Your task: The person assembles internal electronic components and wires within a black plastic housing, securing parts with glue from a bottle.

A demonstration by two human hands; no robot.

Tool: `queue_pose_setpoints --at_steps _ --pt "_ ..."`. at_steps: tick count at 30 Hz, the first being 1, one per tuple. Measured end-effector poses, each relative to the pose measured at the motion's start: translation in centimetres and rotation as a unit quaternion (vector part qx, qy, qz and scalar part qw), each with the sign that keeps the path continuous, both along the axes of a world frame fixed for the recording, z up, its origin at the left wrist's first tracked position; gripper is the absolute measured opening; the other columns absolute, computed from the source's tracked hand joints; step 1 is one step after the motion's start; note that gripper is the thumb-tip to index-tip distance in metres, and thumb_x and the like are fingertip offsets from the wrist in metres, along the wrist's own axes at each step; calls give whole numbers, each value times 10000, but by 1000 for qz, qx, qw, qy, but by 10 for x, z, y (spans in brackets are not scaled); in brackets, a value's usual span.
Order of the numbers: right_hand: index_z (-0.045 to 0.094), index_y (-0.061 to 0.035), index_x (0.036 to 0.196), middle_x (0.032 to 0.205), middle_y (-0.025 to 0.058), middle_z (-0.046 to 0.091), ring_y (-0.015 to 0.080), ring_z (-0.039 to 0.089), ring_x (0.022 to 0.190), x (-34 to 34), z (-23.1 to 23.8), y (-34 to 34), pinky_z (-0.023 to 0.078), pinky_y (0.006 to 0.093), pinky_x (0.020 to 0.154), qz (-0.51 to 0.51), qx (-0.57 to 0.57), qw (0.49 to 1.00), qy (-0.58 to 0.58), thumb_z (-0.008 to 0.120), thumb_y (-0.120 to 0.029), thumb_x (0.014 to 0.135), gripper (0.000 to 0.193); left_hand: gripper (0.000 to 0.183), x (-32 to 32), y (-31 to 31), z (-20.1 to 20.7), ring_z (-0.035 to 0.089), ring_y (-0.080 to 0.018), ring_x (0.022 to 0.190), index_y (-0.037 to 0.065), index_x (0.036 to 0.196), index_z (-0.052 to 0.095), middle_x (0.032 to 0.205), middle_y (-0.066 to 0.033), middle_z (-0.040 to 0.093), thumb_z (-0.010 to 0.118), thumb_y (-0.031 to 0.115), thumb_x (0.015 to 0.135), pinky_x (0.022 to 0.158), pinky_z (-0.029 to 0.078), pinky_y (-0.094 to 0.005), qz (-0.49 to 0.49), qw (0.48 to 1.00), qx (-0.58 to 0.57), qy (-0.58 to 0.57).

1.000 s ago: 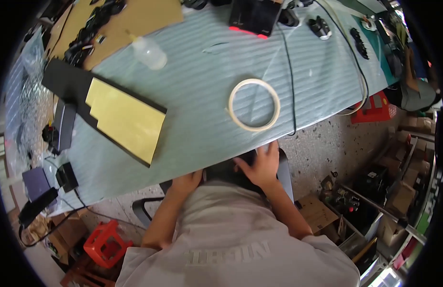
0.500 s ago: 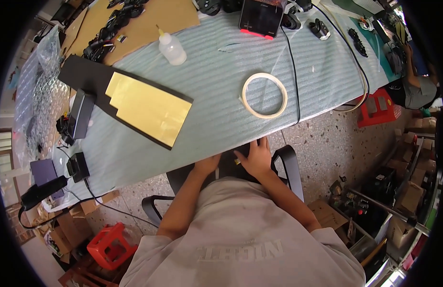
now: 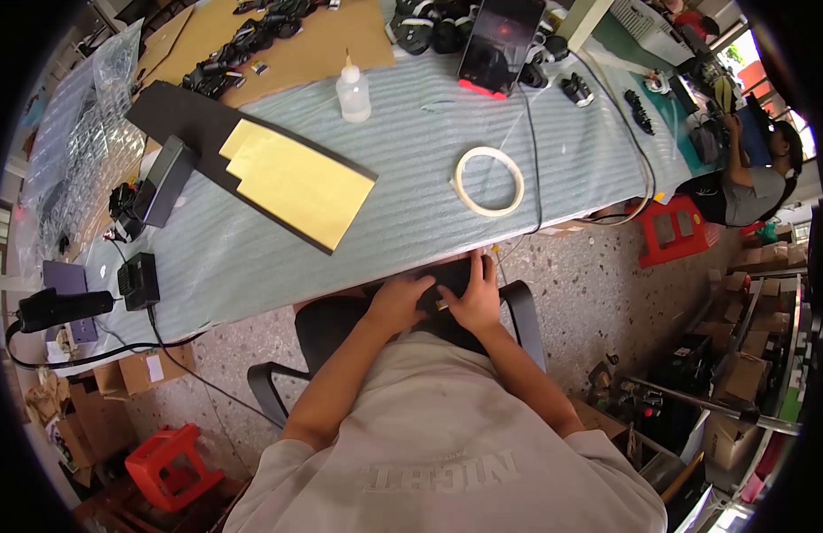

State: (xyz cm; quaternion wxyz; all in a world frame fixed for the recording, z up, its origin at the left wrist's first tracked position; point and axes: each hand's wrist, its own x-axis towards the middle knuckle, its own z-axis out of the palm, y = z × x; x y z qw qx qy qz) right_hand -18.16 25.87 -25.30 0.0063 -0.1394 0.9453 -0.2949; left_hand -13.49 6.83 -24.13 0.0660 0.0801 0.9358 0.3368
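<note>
"How are our fingers?"

"Our left hand's (image 3: 401,302) are curled; our right hand's (image 3: 474,300) thumb stands apart. Whether they hold anything, we can't tell."

"And near us?"

"Beyond our right, flat on the bench (image 3: 260,284), the cream tape roll (image 3: 459,185). Nearer our left, the black panel (image 3: 194,124) under a yellow sheet (image 3: 300,185), long axis slanting down rightward."

Left forearm (image 3: 339,380) and right forearm (image 3: 534,377) angle inward; left hand (image 3: 397,304) is curled, right hand (image 3: 475,302) has its thumb spread leftward.
</note>
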Motion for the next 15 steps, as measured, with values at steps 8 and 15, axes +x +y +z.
queue_pose_setpoints --at_steps 8,15 --pt "556 -18 1233 1190 205 600 384 571 1133 -23 -2 25 474 437 960 -19 -158 987 -38 834 -246 724 623 484 -8 -5 -16 655 -213 810 97 1059 615 878 -91 654 852 156 642 706 520 -325 71 988 127 53" --pt "632 -22 1097 1132 122 641 217 636 1046 -16 25 21 559 334 815 -49 -324 941 -82 758 -9 795 328 509 10 4 -26 606 -274 1139 32 1311 502 1235 -142 595 738 96 865 950 525 -392 163 837 522 -11"
